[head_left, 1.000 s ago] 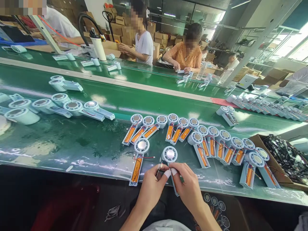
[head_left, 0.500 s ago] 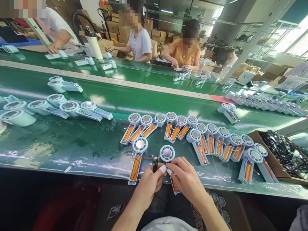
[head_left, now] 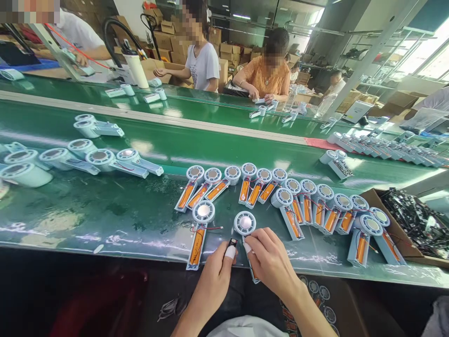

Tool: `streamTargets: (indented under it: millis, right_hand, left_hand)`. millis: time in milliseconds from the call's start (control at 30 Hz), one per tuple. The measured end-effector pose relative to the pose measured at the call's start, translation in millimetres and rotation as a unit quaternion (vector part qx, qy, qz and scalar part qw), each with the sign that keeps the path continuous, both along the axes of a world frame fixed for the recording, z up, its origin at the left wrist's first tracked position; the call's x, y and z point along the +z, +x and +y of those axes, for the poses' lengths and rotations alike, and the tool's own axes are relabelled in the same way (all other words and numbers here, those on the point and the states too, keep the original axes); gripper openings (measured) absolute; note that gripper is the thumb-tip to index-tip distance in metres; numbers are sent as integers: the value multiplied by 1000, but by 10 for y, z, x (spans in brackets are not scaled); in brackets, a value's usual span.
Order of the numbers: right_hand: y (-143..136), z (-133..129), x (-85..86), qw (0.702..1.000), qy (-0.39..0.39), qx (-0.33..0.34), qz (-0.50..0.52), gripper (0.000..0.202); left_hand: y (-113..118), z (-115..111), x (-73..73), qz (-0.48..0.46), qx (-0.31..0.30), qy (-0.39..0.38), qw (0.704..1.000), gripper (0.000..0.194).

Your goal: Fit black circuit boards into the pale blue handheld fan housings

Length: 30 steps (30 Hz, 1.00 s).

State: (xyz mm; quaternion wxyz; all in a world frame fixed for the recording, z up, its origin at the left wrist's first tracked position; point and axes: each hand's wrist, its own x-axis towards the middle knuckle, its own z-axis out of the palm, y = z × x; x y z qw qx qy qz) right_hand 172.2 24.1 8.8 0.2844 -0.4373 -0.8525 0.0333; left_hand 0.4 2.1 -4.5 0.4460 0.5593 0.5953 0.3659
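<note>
Between thumb and fingers, my left hand (head_left: 214, 274) grips a small black circuit board (head_left: 232, 242), its top end showing above the white-covered thumb. My right hand (head_left: 271, 256) is closed at the neck of a pale blue handheld fan (head_left: 244, 223), which lies with its round head away from me. The fingers cover most of that fan's open handle, and any wire pinched there is hidden. Left of my hands lies another fan (head_left: 203, 212), with an orange battery (head_left: 197, 245) in its handle and a thin red lead with a white plug.
Rows of similar fans (head_left: 324, 192) lie at the right, and more (head_left: 101, 158) at the left. A cardboard box (head_left: 373, 199) of black parts stands at the right end. Co-workers sit across the green belt (head_left: 224, 135). The bench's front edge runs just below my hands.
My left hand has drawn away from my right, down and slightly left, and the black board has tilted. My right hand stays at the fan, with its fingers slightly shifted.
</note>
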Motion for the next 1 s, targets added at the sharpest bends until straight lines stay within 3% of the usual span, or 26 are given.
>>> streamTargets:
  millis: [100, 367, 600, 833, 1000]
  right_hand:
    - [-39, -24, 24, 1000, -12, -7, 1, 26]
    - [-104, -73, 25, 999, -37, -35, -9, 25]
    - [-188, -77, 75, 997, -34, -54, -37, 20]
    - [-136, -52, -13, 997, -62, -26, 38, 20]
    - [-50, -2, -37, 998, -49, 25, 37, 32]
  left_hand:
    - [29, 13, -11, 41, -50, 27, 998, 33]
    - [36, -15, -94, 112, -68, 91, 987, 32]
    - [-34, -33, -114, 243, -93, 178, 949, 32]
    - [-249, 99, -45, 228, -168, 206, 937, 36]
    - [-308, 159, 85, 177, -187, 181, 949, 32]
